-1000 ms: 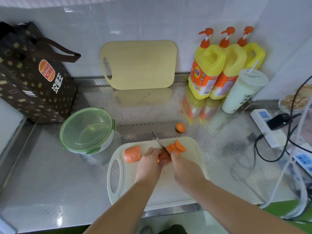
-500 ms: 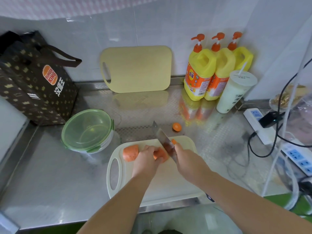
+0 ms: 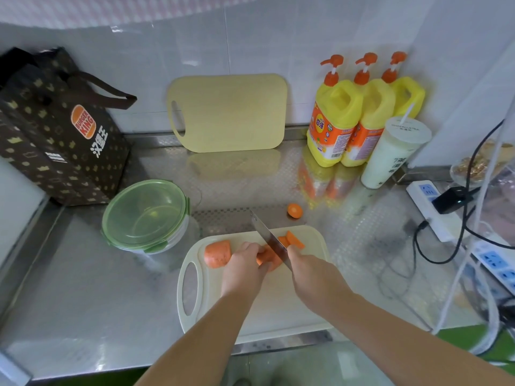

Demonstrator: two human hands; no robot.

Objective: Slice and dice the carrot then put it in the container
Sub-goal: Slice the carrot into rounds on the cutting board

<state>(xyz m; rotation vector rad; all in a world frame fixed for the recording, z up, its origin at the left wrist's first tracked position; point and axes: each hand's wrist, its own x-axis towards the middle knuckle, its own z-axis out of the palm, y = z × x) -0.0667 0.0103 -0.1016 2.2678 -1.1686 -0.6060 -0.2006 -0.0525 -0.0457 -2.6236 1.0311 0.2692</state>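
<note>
We are pinning a carrot piece [image 3: 268, 259] to the white cutting board [image 3: 278, 305] with our left hand [image 3: 243, 267], whose fingers are curling over the piece's left part. Our right hand [image 3: 310, 271] is wrapping closed round the handle of the knife [image 3: 269, 237]. The piece is lying with its long axis left to right, and the blade is crossing it from near right to far left, just right of our left fingertips. We cannot tell whether the edge is already biting in. Each slice, we judge, is coming off the right end, where cut pieces [image 3: 292, 240] are lying just beside the blade. A thick carrot chunk [image 3: 218, 253] is waiting left of our left hand. The container [image 3: 146, 215], with its green lid on, is sitting to the far left of the board, nearer our left hand.
</note>
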